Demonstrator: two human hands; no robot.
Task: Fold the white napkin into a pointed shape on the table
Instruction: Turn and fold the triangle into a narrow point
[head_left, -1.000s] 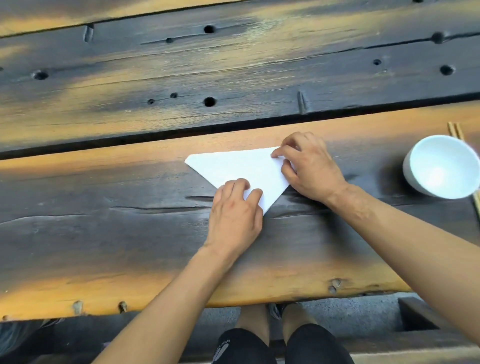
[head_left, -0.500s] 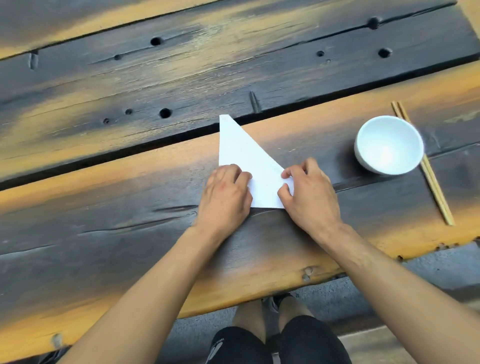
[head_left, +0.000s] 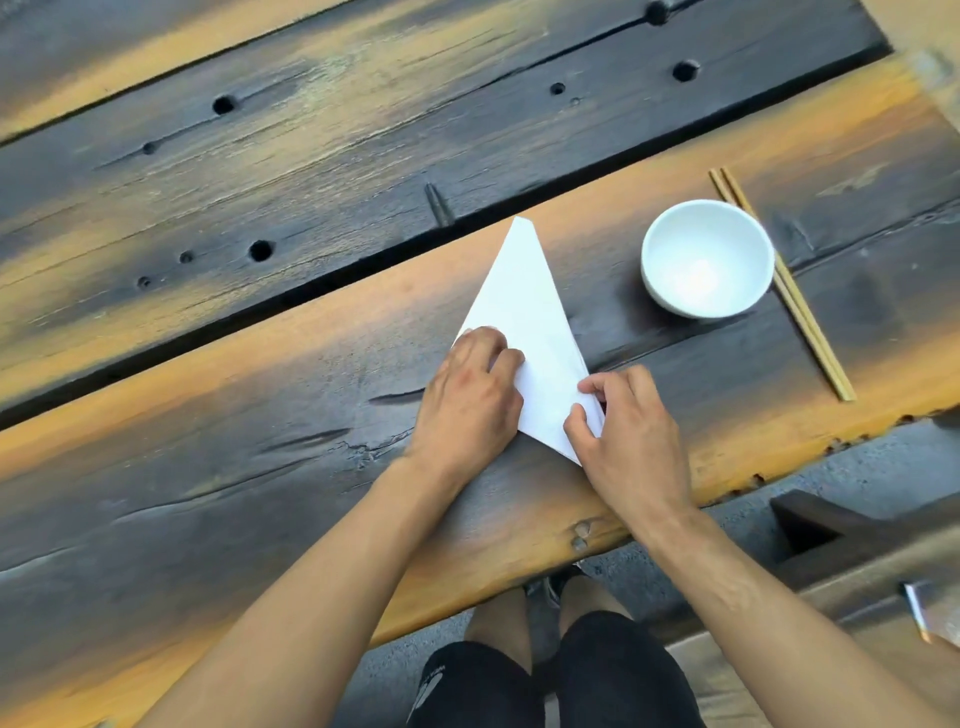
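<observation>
The white napkin (head_left: 524, 317) lies flat on the dark wooden table (head_left: 260, 415) as a long triangle, its sharp tip pointing away from me toward the gap between the planks. My left hand (head_left: 470, 400) presses its fingers down on the napkin's near left corner. My right hand (head_left: 631, 431) pinches the near right corner between thumb and fingers. The near edge of the napkin is partly hidden under both hands.
A white bowl (head_left: 706, 257) stands right of the napkin, with a pair of wooden chopsticks (head_left: 784, 286) lying just beyond it. A dark gap (head_left: 311, 288) runs between the table planks. The table's near edge is close to my wrists, with a bench (head_left: 857, 545) at lower right.
The napkin has been turned on the table so its long point now faces away from me. Both hands shifted to its near corners, the right one now pinching the right corner.
</observation>
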